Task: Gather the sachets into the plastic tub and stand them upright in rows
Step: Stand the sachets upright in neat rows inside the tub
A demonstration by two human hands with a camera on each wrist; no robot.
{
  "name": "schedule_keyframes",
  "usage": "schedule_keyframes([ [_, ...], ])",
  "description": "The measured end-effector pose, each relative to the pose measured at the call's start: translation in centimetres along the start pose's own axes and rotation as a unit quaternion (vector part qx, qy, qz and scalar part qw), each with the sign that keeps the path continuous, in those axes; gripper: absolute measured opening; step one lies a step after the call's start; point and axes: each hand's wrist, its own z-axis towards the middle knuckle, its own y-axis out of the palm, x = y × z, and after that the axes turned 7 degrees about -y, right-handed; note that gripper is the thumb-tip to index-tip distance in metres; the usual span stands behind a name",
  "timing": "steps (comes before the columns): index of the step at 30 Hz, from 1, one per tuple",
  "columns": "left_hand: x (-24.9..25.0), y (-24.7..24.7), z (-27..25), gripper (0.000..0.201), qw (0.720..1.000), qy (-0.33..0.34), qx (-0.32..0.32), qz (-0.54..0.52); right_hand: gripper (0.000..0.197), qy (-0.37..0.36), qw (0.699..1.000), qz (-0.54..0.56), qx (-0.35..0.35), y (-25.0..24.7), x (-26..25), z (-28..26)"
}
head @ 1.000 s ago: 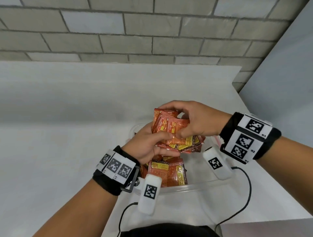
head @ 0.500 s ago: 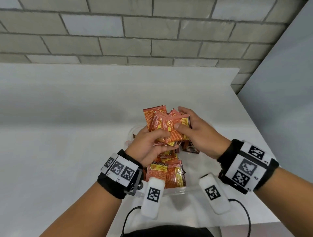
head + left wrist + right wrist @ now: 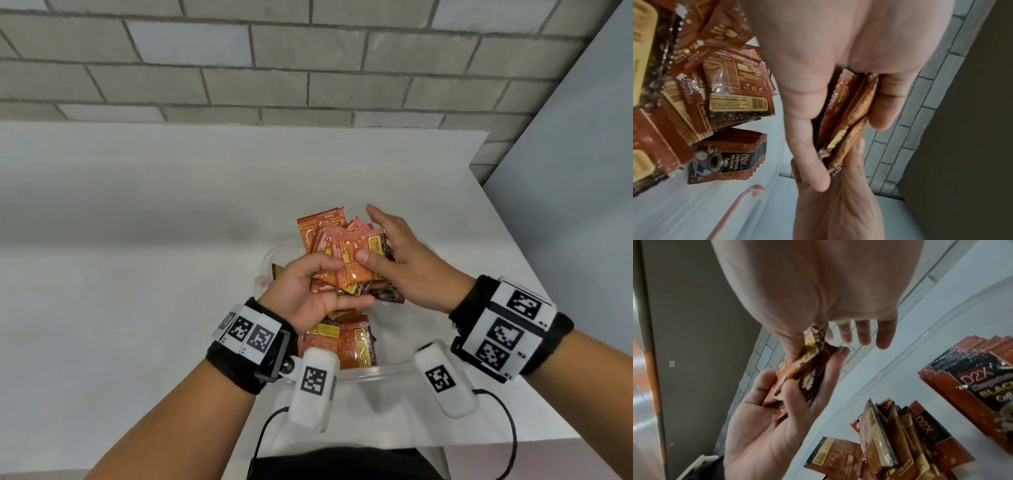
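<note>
Above the plastic tub (image 3: 274,253), we grip the sachet bundle (image 3: 346,260) in our left hand (image 3: 308,294), our right hand (image 3: 407,270) pinching its edge by thumb, fingers spread.

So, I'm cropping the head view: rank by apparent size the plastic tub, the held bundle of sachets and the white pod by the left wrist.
1. plastic tub
2. held bundle of sachets
3. white pod, nearer the camera, so unsure

Pale grey, smooth, matte worktop (image 3: 137,274): flat surface with a straight far edge and a square right-hand corner. Behind the worktop: wall of grey rectangular blocks (image 3: 239,68) with darker mortar lines, laid in staggered courses. Right of the worktop: plain light grey panel (image 3: 582,171), upright. Light soft, even.
</note>
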Motion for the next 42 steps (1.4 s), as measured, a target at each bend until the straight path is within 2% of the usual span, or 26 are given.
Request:
schedule_keyframes([
  [4,-0.2,0.1,0.0,0.033,1.0,0.013,-0.003,-0.012,0.082,-0.072,0.994,-0.025,0.077,-0.6,0.2,-0.2],
  [7,0.0,0.1,-0.1,0.04,0.999,0.036,-0.004,-0.039,0.068,-0.129,0.985,-0.036,0.108,-0.6,0.4,-0.7],
  [10,0.0,0.0,0.1,0.053,0.998,0.04,0.018,-0.054,0.058,-0.15,0.982,-0.017,0.116,-0.1,0.7,-1.0],
  [13,-0.2,-0.1,0.2,0.056,0.997,0.039,0.034,-0.049,0.056,-0.126,0.983,-0.032,0.131,0.1,1.0,-0.9],
  [17,-0.2,-0.1,0.0,0.038,0.999,0.04,0.025,-0.024,0.051,-0.067,0.987,-0.049,0.138,-0.4,1.3,-1.2],
  [20,-0.1,-0.2,0.0,0.039,0.999,0.03,0.023,-0.008,0.023,-0.036,0.986,0.054,0.153,-1.0,1.1,-1.3],
  [22,-0.1,-0.2,0.2,0.038,0.999,0.036,0.022,-0.011,0.025,-0.014,0.979,0.116,0.164,-1.3,0.7,-1.2],
  [25,-0.4,0.0,0.6,0.038,0.999,0.041,0.019,0.0,0.015,-0.027,0.989,0.101,0.109,-0.5,-0.1,-1.3],
  [27,-0.5,0.2,0.7,0.038,0.998,0.05,0.025,0.018,0.022,-0.035,0.993,0.074,0.083,0.2,-0.3,-1.3],
  [29,-0.6,0.3,0.8,0.04,0.997,0.061,0.036,0.039,0.031,-0.047,0.994,0.057,0.086,0.6,-0.2,-1.2],
  [34,-0.4,0.5,0.7,0.04,0.992,0.083,0.072,0.058,0.035,-0.05,0.995,0.029,0.087,0.8,0.1,-1.0],
  [39,-0.2,0.6,0.9,0.037,0.991,0.091,0.094,0.003,0.039,-0.035,0.995,0.043,0.086,0.4,0.1,-1.0],
  [42,0.2,0.5,1.1,0.036,0.99,0.096,0.103,-0.031,0.034,-0.019,0.993,0.07,0.091,0.4,0.3,-1.0],
])
